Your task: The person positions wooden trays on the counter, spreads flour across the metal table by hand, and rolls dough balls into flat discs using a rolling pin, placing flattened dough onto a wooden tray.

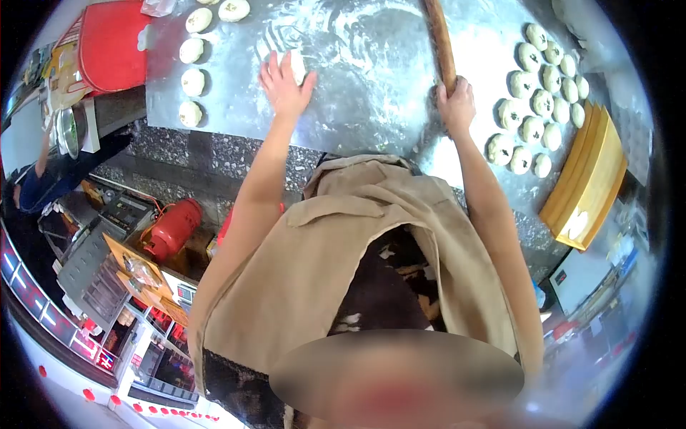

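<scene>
At the far left of the frame, another person's arm (44,151) is near a metal bowl (68,134), and a red chair (114,46) stands in the upper left. Next, along the left edge of the metal worktop (236,79), a loose column of dough rounds (192,82) lies already shaped, running up to the top edge. At upper centre, the left hand (286,87) rests with fingers spread over a pale dough piece (298,68), flat against it rather than gripping; this piece looks to be the one being worked, joined to neither group. Right of centre, the right hand (457,107) has its fingers wrapped around the near end of a rolling pin (441,43). At upper right, a larger cluster of filled rounds (532,130), many with dark filling showing on top, appears formed, with stacked wooden trays (587,175) just beside. Whether the left column is filled, I cannot tell.
</scene>
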